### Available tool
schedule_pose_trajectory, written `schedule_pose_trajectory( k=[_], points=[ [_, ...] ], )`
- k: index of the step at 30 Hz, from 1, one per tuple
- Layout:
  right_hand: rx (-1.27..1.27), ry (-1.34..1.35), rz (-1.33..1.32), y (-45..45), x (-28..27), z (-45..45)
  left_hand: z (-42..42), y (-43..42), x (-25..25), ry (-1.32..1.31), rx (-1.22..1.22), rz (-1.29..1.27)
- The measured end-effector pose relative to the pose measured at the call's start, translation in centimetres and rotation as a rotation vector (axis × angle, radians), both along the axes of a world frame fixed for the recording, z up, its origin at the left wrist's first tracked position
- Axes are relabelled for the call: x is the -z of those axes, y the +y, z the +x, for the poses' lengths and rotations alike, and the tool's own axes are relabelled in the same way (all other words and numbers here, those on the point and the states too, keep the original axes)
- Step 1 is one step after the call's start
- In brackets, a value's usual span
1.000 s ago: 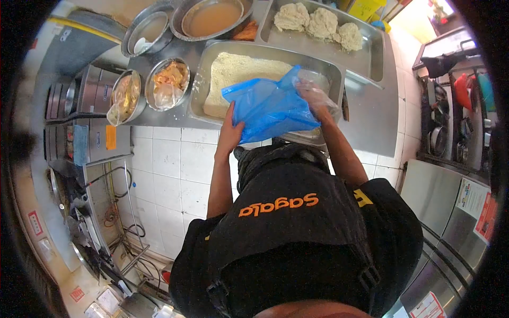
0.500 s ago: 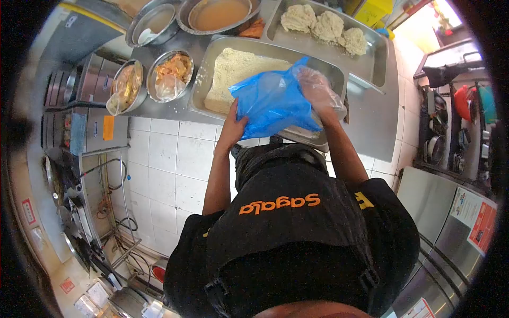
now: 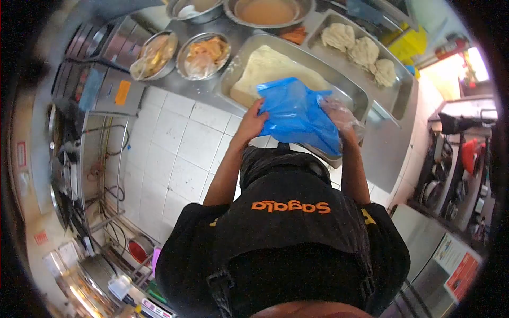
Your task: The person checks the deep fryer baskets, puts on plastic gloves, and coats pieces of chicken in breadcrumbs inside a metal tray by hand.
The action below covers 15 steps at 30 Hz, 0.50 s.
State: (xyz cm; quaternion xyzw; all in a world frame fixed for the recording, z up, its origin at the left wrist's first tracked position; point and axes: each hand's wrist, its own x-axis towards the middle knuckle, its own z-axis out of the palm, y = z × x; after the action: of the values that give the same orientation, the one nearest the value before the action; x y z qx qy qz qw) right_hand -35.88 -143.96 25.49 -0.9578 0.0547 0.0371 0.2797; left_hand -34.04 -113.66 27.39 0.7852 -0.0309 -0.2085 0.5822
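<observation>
A blue plastic bag [image 3: 297, 114] hangs between my two hands, over the near side of a metal tray [image 3: 351, 96] of pale flour [image 3: 281, 67]. My left hand [image 3: 253, 121] is bare and pinches the bag's left edge. Covered by a clear plastic glove, my right hand [image 3: 340, 115] grips the bag's right side; some of its fingers are hidden by the bag and the glove's creases. The bag looks crumpled, and I cannot tell whether anything is inside.
Behind stands a second metal tray [image 3: 398, 100] with several battered lumps [image 3: 363, 52]. To the left are a bowl of orange-coloured meat [image 3: 205, 53] and another plastic-covered bowl [image 3: 158, 53]. A wide basin of brownish liquid [image 3: 268, 11] sits at the back. White floor tiles [image 3: 185, 140] lie below the counter.
The head view has turned, so the counter appears shifted right and up. Both hands keep hold of the blue bag, which looks more bunched towards my right hand.
</observation>
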Motion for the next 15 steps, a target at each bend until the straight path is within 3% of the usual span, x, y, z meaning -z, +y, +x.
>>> schedule_pose_trajectory(
  k=[1, 4, 7, 10, 13, 15],
  points=[
    [-0.09, 0.019, -0.003, 0.0, 0.3, -0.1, -0.1, -0.1, 0.8, -0.063, -0.014, -0.018],
    [0.261, 0.276, 0.386, 3.0, -5.2, -1.6, 0.3, -1.5, 0.7, -0.274, -0.012, -0.015],
    [0.243, 0.443, 0.675, 5.8, -9.0, -3.1, -0.1, -3.2, -0.5, -0.341, 0.107, 0.046],
    [0.382, 0.369, 1.562, 5.6, -2.2, -2.7, -1.1, -6.5, -0.9, -0.281, 0.289, 0.062],
    [0.509, 0.35, 1.275, 5.7, -0.6, -2.5, -2.9, -8.7, -1.6, -0.314, 0.448, 0.245],
    [0.467, 0.209, 1.246, 6.0, 0.1, -2.3, -2.9, -9.1, -1.1, -0.435, 0.524, 0.224]
  ],
)
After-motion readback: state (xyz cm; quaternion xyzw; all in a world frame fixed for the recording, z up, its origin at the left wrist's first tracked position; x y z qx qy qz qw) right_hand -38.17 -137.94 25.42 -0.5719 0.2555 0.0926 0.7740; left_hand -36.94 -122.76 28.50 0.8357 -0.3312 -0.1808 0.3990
